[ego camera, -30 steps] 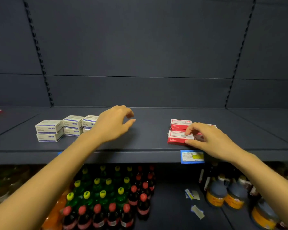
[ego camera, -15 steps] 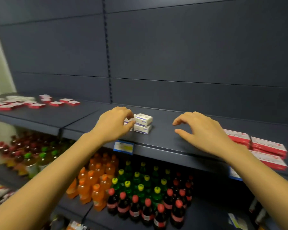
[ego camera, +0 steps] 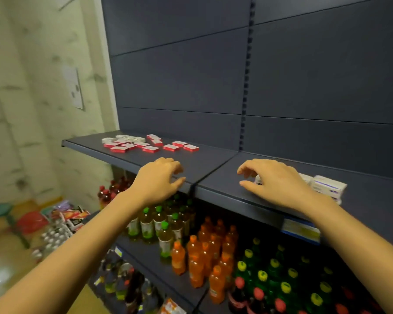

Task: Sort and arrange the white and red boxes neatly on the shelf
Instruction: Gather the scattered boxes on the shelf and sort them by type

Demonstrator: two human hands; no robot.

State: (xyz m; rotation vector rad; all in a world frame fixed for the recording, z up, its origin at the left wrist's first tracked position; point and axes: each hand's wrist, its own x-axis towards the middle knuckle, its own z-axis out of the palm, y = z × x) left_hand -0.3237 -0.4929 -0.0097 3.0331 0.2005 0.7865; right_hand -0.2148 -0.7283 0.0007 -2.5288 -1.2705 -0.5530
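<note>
Two bare hands reach over the front of a dark shelf, neither holding anything. The left hand hovers over the left shelf section near its front edge, its grip loosely curled and spread, fingers apart and empty. The right hand hangs over the right section in the same slack claw, thumb low and clear of the fingers; its palm and wrist cover the near end of the white boxes, so only a stacked pair and slivers of others show just behind it, and their count cannot be told. Whether the right fingers touch a box is hard to make out. Farther back on the left section lies a loose scatter of red boxes, flat and at varied angles, with a few white ones at the rear left, their print too small to read. A blue and yellow price tag on the shelf edge is partly hidden under the right forearm. Below, rows of bottles with green, orange, yellow and red caps run off the bottom edge, blurred.
</note>
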